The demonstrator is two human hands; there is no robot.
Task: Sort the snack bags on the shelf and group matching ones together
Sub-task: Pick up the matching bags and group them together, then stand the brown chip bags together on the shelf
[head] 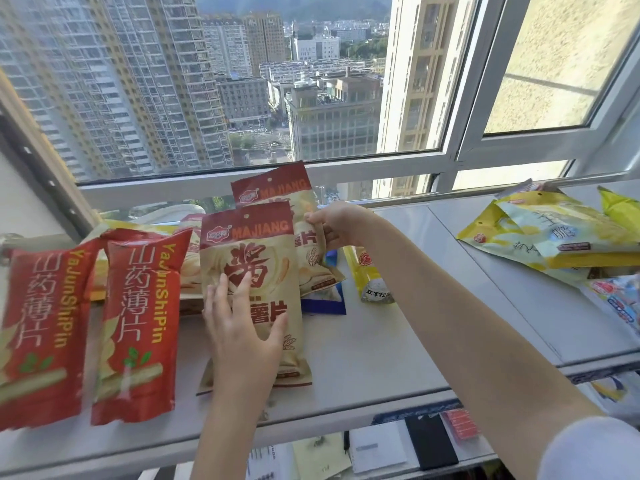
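in the head view, a white shelf [381, 358] runs under a big window [311, 98]. the left hand [242, 334] is low in the middle of the picture. its fingers are straight and spread apart, and it presses flat on the front tan bag [249, 251]. this bag stands tilted, with its bottom close to the front edge of the shelf. the right hand [336, 225] is a bit higher, just right of the middle. its thumb and fingers are pinched together on the side edge of the back tan bag [273, 187], which stands just behind the front one and touches it. these two match, so i think they are being put together.

at the left, two red bags [136, 320] sit side by side, near the front edge too. right of the tan bags, a yellow bag [372, 271] and a blue bag [329, 303] lie flat by the right arm. at the far right is a yellow pile [540, 233].

what could go wrong? the pinch is only on a thin, slick edge, so the back tan bag could slip out and flop over. if the left hand pushes too hard, the front tan bag could slide and drop off the shelf. the red bags could get bumped off the same way. the right arm could also drag the yellow bag when it moves.
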